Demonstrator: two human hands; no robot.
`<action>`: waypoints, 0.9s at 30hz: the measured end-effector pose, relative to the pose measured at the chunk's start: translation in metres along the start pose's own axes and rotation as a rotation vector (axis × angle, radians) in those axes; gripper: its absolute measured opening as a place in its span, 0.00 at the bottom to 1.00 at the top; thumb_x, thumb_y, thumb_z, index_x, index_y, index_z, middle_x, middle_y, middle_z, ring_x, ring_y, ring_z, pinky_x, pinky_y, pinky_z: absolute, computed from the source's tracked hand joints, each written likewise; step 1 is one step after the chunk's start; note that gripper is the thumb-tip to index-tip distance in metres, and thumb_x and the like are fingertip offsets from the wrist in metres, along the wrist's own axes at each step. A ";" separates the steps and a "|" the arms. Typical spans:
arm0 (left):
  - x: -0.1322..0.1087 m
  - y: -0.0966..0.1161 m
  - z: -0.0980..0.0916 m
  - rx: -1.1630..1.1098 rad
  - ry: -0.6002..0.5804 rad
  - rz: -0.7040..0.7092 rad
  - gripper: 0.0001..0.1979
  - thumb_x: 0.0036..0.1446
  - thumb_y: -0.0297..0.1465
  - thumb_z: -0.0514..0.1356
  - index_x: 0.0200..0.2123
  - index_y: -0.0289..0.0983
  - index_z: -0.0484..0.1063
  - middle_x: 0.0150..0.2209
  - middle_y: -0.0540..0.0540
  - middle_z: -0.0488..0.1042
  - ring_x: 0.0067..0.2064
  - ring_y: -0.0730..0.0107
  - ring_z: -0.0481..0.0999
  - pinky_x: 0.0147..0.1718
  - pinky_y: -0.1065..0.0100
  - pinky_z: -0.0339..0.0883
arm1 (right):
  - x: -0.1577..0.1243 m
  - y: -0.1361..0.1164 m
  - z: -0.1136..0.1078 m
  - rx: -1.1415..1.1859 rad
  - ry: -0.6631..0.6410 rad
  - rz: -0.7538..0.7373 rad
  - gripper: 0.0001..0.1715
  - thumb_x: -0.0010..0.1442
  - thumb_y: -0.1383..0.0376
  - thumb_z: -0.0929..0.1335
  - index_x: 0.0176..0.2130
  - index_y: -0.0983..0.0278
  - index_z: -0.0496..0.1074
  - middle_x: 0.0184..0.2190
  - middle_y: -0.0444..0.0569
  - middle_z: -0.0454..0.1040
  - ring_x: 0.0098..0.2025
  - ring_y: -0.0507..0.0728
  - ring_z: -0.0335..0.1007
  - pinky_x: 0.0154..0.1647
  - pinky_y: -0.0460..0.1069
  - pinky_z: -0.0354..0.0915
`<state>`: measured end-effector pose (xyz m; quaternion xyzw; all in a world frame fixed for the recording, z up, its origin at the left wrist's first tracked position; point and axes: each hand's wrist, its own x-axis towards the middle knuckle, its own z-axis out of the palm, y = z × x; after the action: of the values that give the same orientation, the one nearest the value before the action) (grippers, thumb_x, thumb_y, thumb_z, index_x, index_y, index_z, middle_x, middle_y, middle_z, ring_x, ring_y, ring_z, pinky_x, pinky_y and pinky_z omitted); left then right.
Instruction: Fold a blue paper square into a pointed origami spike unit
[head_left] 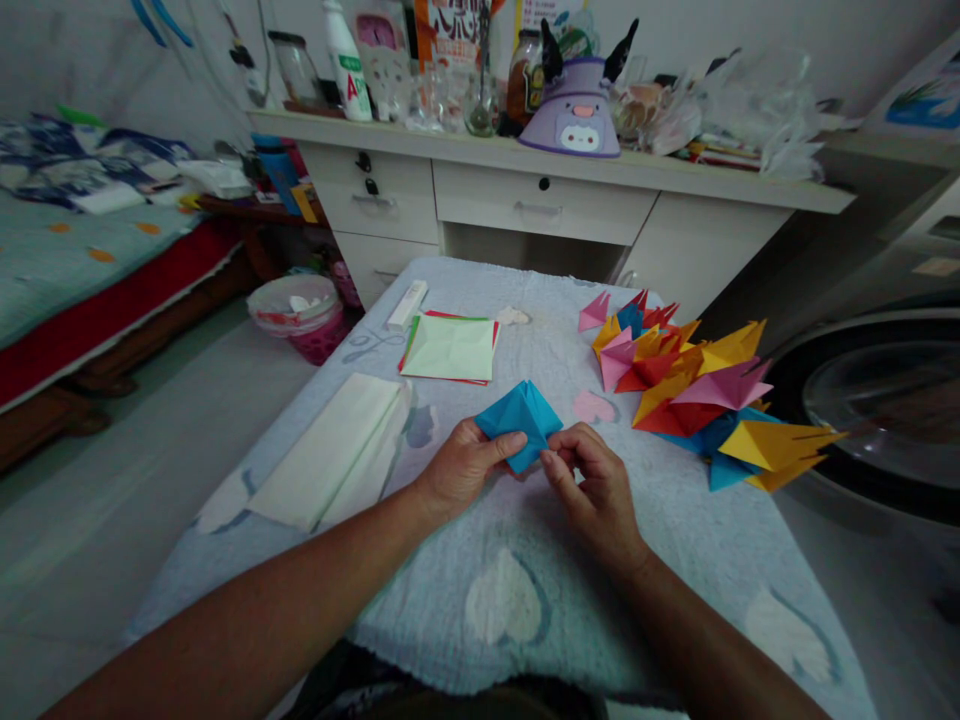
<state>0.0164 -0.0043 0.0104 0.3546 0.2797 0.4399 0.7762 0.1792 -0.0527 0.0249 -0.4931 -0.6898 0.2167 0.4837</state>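
Observation:
A partly folded sheet of blue origami paper (521, 418) is held just above the cloth-covered table. My left hand (476, 462) grips its left side, thumb on top and the other fingers hidden beneath. At its lower right edge, my right hand (592, 480) pinches the paper between thumb and curled fingers. Off to the right lies a pile of folded paper shapes (675, 370) in yellow, red, pink and blue. Beyond my left hand sits a small stack of square paper (450, 347), pale green on top with red and green edges below.
A folded white sheet (330, 450) lies on the table's left, and a small white box (409, 305) near its far left corner. A pink bin (300, 315) stands on the floor at left. Behind is a white drawer cabinet (495, 195); a washing machine (885, 390) is at right.

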 end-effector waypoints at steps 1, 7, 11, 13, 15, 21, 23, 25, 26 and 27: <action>0.000 0.000 0.000 0.006 0.002 -0.008 0.14 0.45 0.37 0.72 0.32 0.34 0.78 0.27 0.50 0.75 0.28 0.74 0.71 0.32 0.68 0.67 | 0.000 0.000 0.000 0.003 -0.001 0.004 0.06 0.63 0.66 0.66 0.32 0.61 0.68 0.26 0.42 0.64 0.28 0.51 0.61 0.28 0.47 0.58; 0.000 -0.004 -0.003 0.075 0.033 0.042 0.14 0.49 0.39 0.70 0.28 0.34 0.76 0.24 0.51 0.72 0.26 0.76 0.69 0.32 0.69 0.65 | 0.001 0.001 0.000 -0.004 -0.014 -0.007 0.06 0.62 0.67 0.66 0.31 0.61 0.67 0.26 0.42 0.64 0.27 0.51 0.60 0.28 0.47 0.58; -0.003 -0.002 -0.003 0.249 0.013 0.114 0.13 0.50 0.38 0.69 0.28 0.33 0.76 0.25 0.50 0.72 0.28 0.75 0.68 0.33 0.68 0.63 | 0.002 0.001 -0.001 -0.032 0.020 -0.037 0.02 0.61 0.66 0.67 0.34 0.60 0.70 0.30 0.44 0.65 0.32 0.54 0.62 0.32 0.49 0.60; -0.005 0.000 -0.002 0.364 -0.001 0.149 0.12 0.51 0.37 0.69 0.28 0.33 0.76 0.25 0.51 0.71 0.28 0.76 0.66 0.31 0.69 0.62 | 0.002 0.000 -0.002 -0.042 0.057 -0.045 0.00 0.61 0.66 0.68 0.35 0.60 0.71 0.33 0.46 0.64 0.36 0.55 0.62 0.35 0.50 0.62; -0.006 0.000 0.000 0.456 -0.014 0.169 0.11 0.52 0.36 0.68 0.29 0.33 0.76 0.25 0.52 0.70 0.27 0.77 0.65 0.30 0.70 0.60 | 0.003 -0.002 -0.003 -0.030 0.078 -0.043 0.01 0.61 0.65 0.69 0.36 0.60 0.71 0.34 0.46 0.63 0.38 0.56 0.62 0.38 0.51 0.62; -0.005 -0.002 0.002 0.548 -0.019 0.155 0.11 0.51 0.34 0.67 0.33 0.32 0.77 0.26 0.51 0.71 0.28 0.76 0.65 0.31 0.70 0.61 | 0.004 -0.003 -0.004 0.021 0.070 -0.049 0.02 0.62 0.68 0.67 0.36 0.60 0.70 0.34 0.45 0.62 0.39 0.55 0.61 0.40 0.51 0.61; -0.004 -0.003 0.002 0.560 -0.022 0.153 0.11 0.51 0.34 0.67 0.35 0.32 0.77 0.28 0.50 0.72 0.29 0.76 0.66 0.32 0.70 0.62 | 0.004 -0.004 -0.004 0.033 0.071 -0.050 0.03 0.62 0.68 0.67 0.36 0.60 0.69 0.35 0.45 0.61 0.39 0.55 0.60 0.40 0.51 0.61; -0.004 -0.003 0.002 0.587 -0.018 0.161 0.11 0.51 0.34 0.67 0.35 0.32 0.76 0.28 0.50 0.72 0.29 0.75 0.66 0.31 0.70 0.61 | 0.004 -0.004 -0.004 0.043 0.073 -0.048 0.03 0.61 0.68 0.67 0.36 0.60 0.69 0.35 0.45 0.61 0.40 0.55 0.60 0.40 0.51 0.60; -0.004 -0.003 0.001 0.614 -0.011 0.167 0.10 0.51 0.34 0.67 0.33 0.32 0.76 0.27 0.51 0.71 0.28 0.76 0.65 0.30 0.70 0.60 | 0.004 -0.004 -0.005 0.047 0.074 -0.046 0.03 0.61 0.68 0.68 0.37 0.60 0.69 0.35 0.45 0.61 0.40 0.55 0.60 0.40 0.51 0.60; -0.004 -0.003 0.001 0.646 -0.002 0.171 0.10 0.50 0.34 0.67 0.31 0.32 0.75 0.25 0.52 0.69 0.27 0.76 0.64 0.28 0.71 0.59 | 0.004 -0.005 -0.005 0.052 0.077 -0.043 0.04 0.61 0.68 0.68 0.37 0.60 0.69 0.35 0.45 0.61 0.40 0.56 0.60 0.40 0.52 0.60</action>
<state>0.0172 -0.0097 0.0090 0.6050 0.3732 0.3917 0.5842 0.1814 -0.0521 0.0324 -0.4733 -0.6752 0.2052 0.5272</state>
